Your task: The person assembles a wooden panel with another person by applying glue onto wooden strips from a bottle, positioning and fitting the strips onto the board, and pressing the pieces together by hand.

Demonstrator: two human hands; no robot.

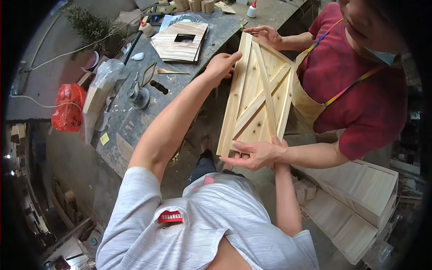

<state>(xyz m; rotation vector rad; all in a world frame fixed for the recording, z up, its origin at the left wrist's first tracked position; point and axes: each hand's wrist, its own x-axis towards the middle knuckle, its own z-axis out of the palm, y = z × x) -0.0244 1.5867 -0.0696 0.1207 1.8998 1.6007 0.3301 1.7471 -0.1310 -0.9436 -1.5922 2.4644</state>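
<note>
A pale wooden panel point(252, 121) with a raised frame and crossed braces is held tilted between me and a co-worker. My left hand point(220, 67) is closed at its upper left edge, the thumb side showing and the other fingers partly behind the wood. At the lower right corner, my right hand point(280, 143) grips the panel, mostly hidden behind the co-worker's forearm. One hand of the co-worker point(265, 36) grasps the top end. Their other hand point(254, 155) supports the bottom edge with fingers spread.
On the worktable point(175, 92) lie stacked house-shaped boards point(181, 41), a sander-like tool point(138, 96) and a glue bottle point(146, 28). Another red-tipped bottle point(252, 10) stands farther back. A red plastic bag point(69, 108) sits left. Large wooden boxwork point(355, 198) rests on the floor at right.
</note>
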